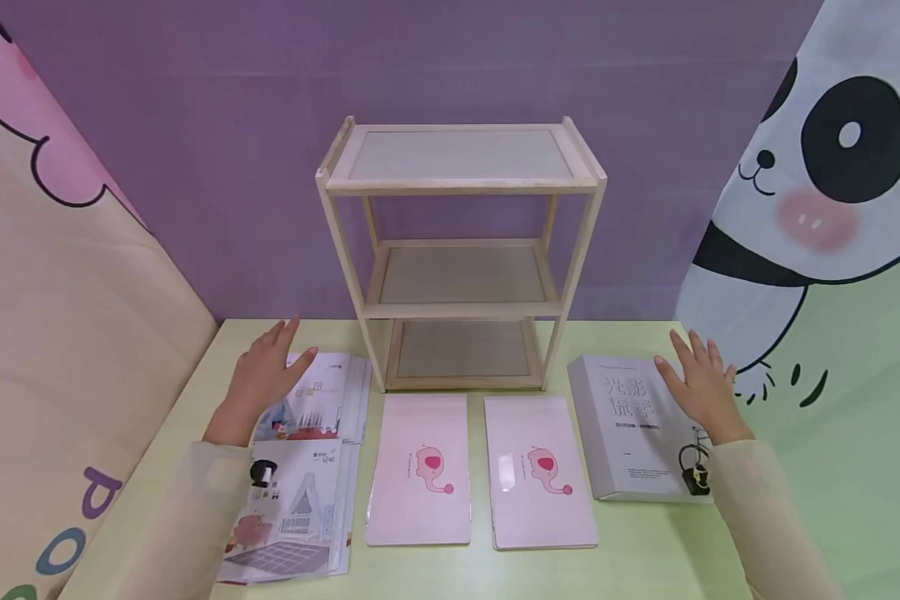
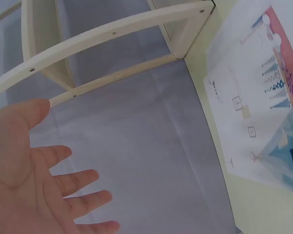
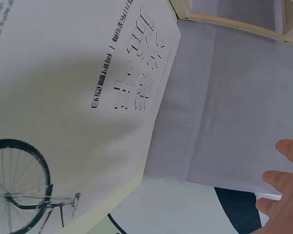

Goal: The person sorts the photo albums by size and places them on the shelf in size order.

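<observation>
Though purple the backdrop (image 1: 450, 58), greenish table (image 1: 630, 550) below hands (image 1: 264, 377) (image 1: 703, 387)

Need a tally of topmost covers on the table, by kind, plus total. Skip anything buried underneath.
White illustrated rectangular covers: 2
Pink rectangular elephant-print covers: 2
White bicycle-print cover on the thick book: 1
Total: 5

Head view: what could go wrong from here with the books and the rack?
The booklets overlap unevenly, so they could slide apart if lifted together. The thick book looks bulky and might slip from a one-handed grip. The pink notebooks lie just before the rack; reaching past might nudge them.
</observation>
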Available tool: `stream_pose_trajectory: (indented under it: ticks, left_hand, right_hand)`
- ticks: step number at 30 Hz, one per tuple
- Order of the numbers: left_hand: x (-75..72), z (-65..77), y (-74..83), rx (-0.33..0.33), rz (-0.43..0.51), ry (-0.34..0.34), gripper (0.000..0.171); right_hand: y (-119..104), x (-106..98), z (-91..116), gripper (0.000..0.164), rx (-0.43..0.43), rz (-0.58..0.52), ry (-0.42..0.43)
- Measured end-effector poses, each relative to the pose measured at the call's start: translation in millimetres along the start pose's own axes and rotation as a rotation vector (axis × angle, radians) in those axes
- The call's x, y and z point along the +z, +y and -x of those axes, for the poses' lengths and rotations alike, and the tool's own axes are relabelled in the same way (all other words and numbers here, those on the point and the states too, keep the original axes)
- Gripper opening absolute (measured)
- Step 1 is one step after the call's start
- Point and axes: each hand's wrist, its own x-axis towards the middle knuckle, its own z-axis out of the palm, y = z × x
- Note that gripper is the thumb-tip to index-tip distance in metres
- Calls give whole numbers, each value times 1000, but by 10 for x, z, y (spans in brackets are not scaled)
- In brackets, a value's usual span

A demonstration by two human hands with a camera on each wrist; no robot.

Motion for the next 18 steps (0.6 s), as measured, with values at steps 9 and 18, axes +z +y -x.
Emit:
stream_pose_trajectory:
  ticks: [9,18]
  left_hand:
    - [44,67,87,-7,73,-24,68]
    - [92,161,214,-19,125,-25,65]
  right_hand:
    - [102,24,76,70,7,-21,-2]
    - [188,58,163,69,28,-57,-16]
